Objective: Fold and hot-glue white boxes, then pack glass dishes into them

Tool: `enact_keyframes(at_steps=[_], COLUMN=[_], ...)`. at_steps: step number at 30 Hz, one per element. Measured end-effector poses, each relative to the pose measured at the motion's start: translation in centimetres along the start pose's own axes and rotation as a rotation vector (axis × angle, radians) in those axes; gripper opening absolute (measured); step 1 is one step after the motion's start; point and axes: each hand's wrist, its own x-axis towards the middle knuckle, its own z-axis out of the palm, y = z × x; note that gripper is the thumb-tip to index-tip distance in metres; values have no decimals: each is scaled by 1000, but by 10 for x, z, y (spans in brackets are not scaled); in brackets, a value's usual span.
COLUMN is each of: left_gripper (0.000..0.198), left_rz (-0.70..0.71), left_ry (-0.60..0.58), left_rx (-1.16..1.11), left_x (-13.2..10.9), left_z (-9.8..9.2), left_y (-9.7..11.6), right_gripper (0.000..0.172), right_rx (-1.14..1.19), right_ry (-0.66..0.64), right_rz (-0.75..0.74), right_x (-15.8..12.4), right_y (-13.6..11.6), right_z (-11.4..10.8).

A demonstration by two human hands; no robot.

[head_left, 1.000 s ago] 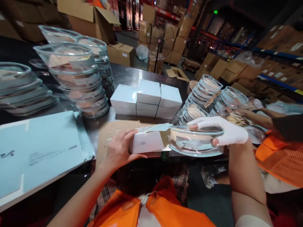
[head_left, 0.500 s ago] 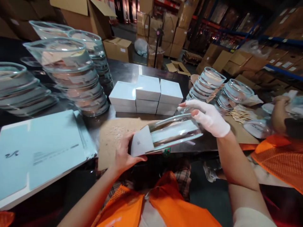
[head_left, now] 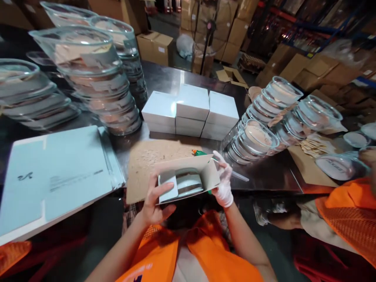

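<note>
My bare left hand point(head_left: 154, 199) grips the left end of a small white carton point(head_left: 188, 178) with its mouth open toward me. A glass bowl point(head_left: 189, 183) sits inside the carton, only partly showing. My right hand point(head_left: 223, 184), in a white glove, holds the carton's right side by its open flap, fingers curled on the edge. The carton hangs just over the near edge of the steel table point(head_left: 164, 84), above a brown cardboard sheet point(head_left: 152, 160).
Closed white cartons point(head_left: 192, 109) are stacked mid-table. Tall stacks of glass bowls point(head_left: 96, 82) stand at the left, leaning rows of glass bowls point(head_left: 264, 117) at the right. Flat unfolded white cartons point(head_left: 55, 176) lie at the left. A co-worker's orange vest point(head_left: 349, 219) shows at the right.
The glass bowl has gone from my right hand fully into the carton. My right hand has moved onto the carton's flap, and the carton has turned its mouth toward me.
</note>
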Motion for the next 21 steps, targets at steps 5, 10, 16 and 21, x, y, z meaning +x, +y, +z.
enact_keyframes(at_steps=[5,10,16,21], left_gripper=[47,54,85,45], left_rz=[29,-21,55,190], left_ry=[117,323,80,39], left_rx=[-122,-199,15,-3], left_x=[18,24,14,26], left_z=[0,11,-18,-11], left_y=[25,34,-2,7], right_gripper=[62,58,45,45], right_rx=[56,122,10,-846], right_ry=[-26,214,134,153], right_rz=[56,180,304,649], right_x=[-2,-4,-7,-10], right_y=[-14,-35,-37,-20], right_z=[34,56,17,-21])
